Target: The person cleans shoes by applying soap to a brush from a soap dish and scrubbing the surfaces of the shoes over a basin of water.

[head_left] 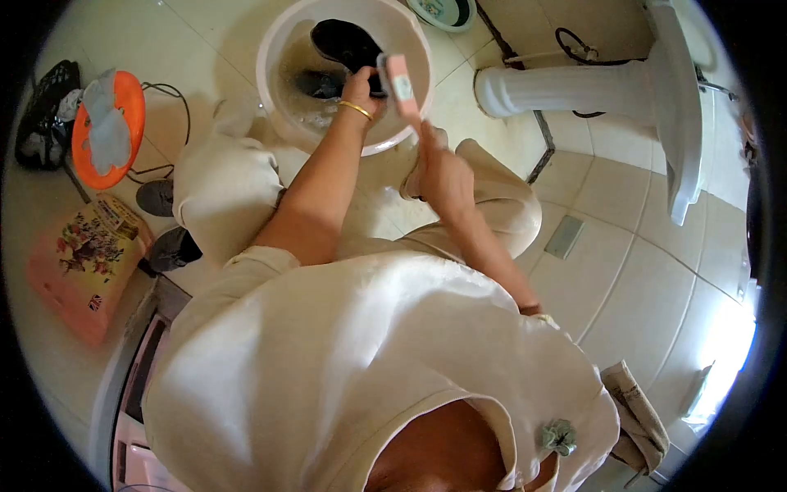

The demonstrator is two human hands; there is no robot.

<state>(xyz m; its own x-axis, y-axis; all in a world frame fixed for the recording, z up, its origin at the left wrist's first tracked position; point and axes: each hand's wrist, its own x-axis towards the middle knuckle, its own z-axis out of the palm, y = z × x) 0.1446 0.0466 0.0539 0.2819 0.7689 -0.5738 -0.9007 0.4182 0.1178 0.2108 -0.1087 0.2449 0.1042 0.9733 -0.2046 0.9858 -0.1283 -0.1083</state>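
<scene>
The left hand [361, 88] is gripping the near end of a black shoe [344, 39], its fingers curling in close; the fingertips are hiding behind the shoe and brush, so I cannot tell how far round they are reaching. The right hand [445, 179] is wrapping tightly round the handle of a pink brush [397, 70], and both are blurring. The brush head is overlapping the shoe's near end, and whether the bristles are touching it I cannot tell. The shoe is lying tilted inside the basin [263, 70], its sole side hard to read against the black. Below it in the basin, a second dark thing [316, 84] is sitting partly under cloudy water [316, 119], its outline unclear. The left forearm is crossing the basin's near rim, while the far rim is running out of view at the top. Left of the basin, tile floor [215, 49] is stretching to an orange stool [137, 111] and a looping cable [188, 111]; a narrower strip is lying on the right, before the pedestal [566, 92] of a sink [689, 123]. The left leg [223, 176] and right knee [512, 201] are closing in on the basin's near side. Beyond the basin's far right, a bowl [470, 18] is being cut off by the top edge. Farther left than the stool, a black basket [34, 123] is fading into the dark border.
</scene>
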